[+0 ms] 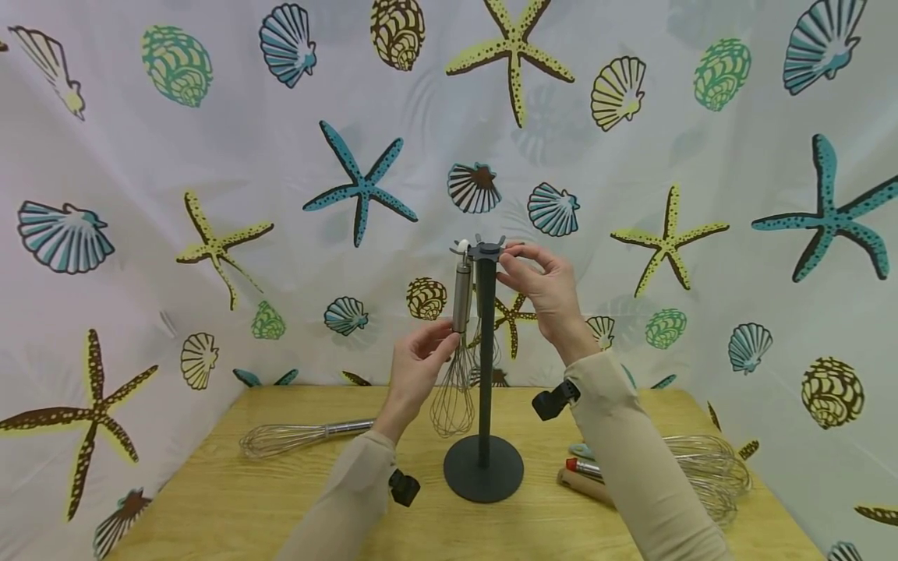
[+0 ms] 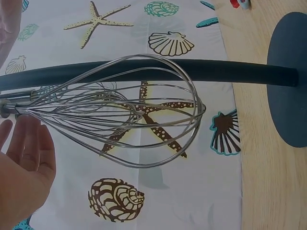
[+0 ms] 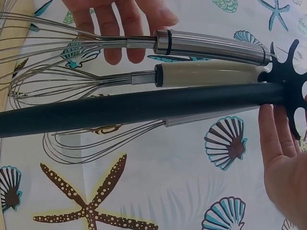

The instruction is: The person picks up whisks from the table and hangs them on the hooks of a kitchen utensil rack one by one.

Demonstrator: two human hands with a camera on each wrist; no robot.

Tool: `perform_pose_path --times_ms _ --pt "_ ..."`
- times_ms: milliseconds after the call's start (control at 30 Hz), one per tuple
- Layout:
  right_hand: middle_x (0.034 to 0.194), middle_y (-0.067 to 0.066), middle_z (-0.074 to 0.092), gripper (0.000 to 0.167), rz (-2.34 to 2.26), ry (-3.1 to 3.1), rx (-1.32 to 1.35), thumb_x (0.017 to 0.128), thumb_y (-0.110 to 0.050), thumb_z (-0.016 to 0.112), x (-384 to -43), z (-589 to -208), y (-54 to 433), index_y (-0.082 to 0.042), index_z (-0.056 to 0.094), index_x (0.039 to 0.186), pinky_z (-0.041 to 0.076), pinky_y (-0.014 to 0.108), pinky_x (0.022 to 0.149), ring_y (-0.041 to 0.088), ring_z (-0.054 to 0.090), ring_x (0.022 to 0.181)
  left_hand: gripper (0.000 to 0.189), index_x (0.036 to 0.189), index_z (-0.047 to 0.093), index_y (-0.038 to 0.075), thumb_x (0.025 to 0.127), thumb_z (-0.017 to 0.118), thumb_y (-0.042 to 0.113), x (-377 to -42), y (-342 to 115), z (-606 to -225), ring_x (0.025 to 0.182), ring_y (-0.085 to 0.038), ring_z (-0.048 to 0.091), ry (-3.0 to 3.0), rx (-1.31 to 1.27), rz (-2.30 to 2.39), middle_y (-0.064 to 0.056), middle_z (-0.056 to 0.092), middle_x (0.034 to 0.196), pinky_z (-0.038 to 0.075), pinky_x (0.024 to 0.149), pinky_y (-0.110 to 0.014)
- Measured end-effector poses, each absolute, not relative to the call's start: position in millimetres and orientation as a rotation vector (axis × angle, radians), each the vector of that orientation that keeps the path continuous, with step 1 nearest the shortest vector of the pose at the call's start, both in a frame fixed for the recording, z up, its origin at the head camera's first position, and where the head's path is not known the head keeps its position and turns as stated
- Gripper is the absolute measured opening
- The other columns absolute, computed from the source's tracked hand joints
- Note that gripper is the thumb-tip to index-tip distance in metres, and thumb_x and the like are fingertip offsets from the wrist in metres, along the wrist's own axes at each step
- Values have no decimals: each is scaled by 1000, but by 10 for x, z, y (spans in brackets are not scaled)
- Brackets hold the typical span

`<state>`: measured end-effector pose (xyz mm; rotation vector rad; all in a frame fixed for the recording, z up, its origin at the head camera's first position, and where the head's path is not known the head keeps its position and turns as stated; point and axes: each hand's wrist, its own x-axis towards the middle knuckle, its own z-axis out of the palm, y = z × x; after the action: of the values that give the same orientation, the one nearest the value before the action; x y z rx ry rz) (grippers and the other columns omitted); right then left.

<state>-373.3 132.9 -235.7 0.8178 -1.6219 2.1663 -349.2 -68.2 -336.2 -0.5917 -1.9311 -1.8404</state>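
- You appear to be settling the steel-handled whisk (image 1: pixel 461 300) onto the hook rack (image 3: pixel 287 85) of the dark stand (image 1: pixel 486 374); its top is sitting at a prong and it is hanging upright, just to the post's nine o'clock.
- The next move probably calls for steadying the rack, checking that the whisk is hanging freely, then easing the fingers away without unhooking it.
- Your left grip (image 1: pixel 414 372) is resting at eight o'clock from the rack, its relaxed fingers touching near the handle's lower end rather than wrapping round it.
- Your right grip (image 1: pixel 550 292) is narrow, pinching the rack's edge at three o'clock.
- Your left sleeve (image 1: pixel 347 491) is slanting in from seven o'clock, your right sleeve (image 1: pixel 634 444) from five, higher and longer in reach.
- A cream-handled whisk (image 3: pixel 211 73) is hanging beside it; another whisk (image 1: pixel 281 439) is lying at eight o'clock on the desk (image 1: pixel 547 534).
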Motion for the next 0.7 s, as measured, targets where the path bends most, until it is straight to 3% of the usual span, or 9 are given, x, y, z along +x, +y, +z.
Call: perform_pose_path --times_ms 233,300,500,700 --pt "126 14 55 9 2176 -1584 789 91 -2 68 -3696 -2359 1296 -11 69 90 48 49 98 16 69 96 30 123 67 7 95 66 18 -3655 -734 -3502 100 -35 65 -1953 -583 -1848 -16 68 115 54 81 -30" --pt "125 13 55 10 2177 -1574 779 90 -2 68 -3690 -2361 1286 -12 70 89 49 48 98 16 69 95 29 121 68 8 95 66 21 -3678 -751 -3529 99 -34 65 -1947 -577 -1853 -15 69 114 54 81 -31" --pt "123 11 56 14 2178 -1539 754 89 1 69 -3677 -2379 1251 -12 70 87 54 39 92 13 70 91 28 113 71 7 94 68 27 -3681 -790 -3557 88 -14 68 -1910 -572 -1869 -19 70 109 55 77 -26" --pt "126 16 54 16 2176 -1495 759 87 3 70 -3665 -2370 1222 -12 71 85 56 30 86 13 70 93 30 110 72 6 93 68 31 -3667 -810 -3547 84 -13 67 -1901 -563 -1875 -12 73 100 55 76 -28"
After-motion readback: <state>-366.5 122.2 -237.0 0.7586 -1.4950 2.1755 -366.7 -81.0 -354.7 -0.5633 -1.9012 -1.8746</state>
